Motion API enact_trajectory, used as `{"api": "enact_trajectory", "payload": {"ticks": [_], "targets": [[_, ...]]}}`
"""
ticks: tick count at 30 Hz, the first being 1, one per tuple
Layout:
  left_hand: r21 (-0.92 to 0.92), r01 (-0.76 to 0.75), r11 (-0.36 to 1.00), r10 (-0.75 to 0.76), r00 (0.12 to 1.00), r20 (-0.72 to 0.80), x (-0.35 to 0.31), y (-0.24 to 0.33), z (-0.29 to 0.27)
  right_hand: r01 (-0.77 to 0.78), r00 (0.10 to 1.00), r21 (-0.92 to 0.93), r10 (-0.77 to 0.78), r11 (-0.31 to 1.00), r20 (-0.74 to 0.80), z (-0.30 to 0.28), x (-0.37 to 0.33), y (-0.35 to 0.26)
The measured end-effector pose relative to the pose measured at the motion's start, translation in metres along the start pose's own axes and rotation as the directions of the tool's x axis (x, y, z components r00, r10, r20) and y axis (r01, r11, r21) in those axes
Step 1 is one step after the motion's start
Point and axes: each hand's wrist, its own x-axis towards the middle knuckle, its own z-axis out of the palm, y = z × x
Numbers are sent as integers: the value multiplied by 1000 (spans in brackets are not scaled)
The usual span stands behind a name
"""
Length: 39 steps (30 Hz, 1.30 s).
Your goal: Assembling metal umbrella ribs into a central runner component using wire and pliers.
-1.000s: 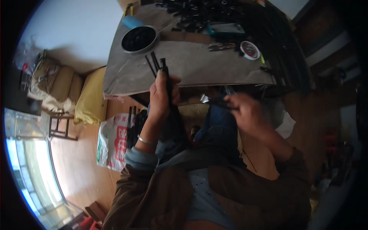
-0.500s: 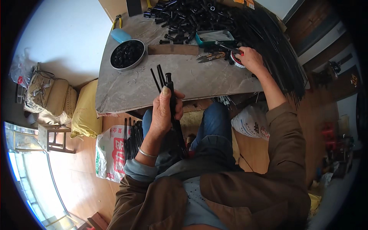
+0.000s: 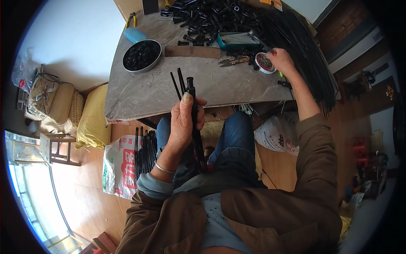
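My left hand (image 3: 185, 118) is closed round a bundle of thin black rods (image 3: 180, 80) and a thicker black tube with a capped end (image 3: 190, 84), raised in front of the table edge. The bundle's lower part runs down between my knees. My right hand (image 3: 282, 61) is closed on pliers (image 3: 257, 37) with a bit of red on the handle; the metal head is blurred. Just left of that hand sits a small round white tub (image 3: 264, 62) with a red inside, full of tiny metal pieces. Scissors (image 3: 234, 62) lie left of the tub.
On the grey table (image 3: 139, 93) stand a metal bowl of black parts (image 3: 158, 63), a flat brown bar (image 3: 192, 51) and a teal tray of thin pale strips (image 3: 240, 40). Black fittings (image 3: 211, 17) pile up behind; long black rods (image 3: 304, 55) line the right edge.
My right hand has lifted the pliers up from over the white tub, whose contents now show. My left hand keeps its hold on the bundle and has shifted slightly right in view.
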Motion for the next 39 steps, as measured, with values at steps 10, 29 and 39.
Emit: {"api": "enact_trajectory", "payload": {"ticks": [10,29,39], "targets": [[28,-62,998,61,998,18,-19,5,-4,88,995,492,-54,866,-82,-5,-18,-3],[-25,-209,978,203,969,-143,-46,17,-33,-371,821,902,-376,222,430,65,-209,-207],[21,-236,971,235,950,-207,-48,16,-26,102,971,895,-241,435,7,72,-224,-233]]}}
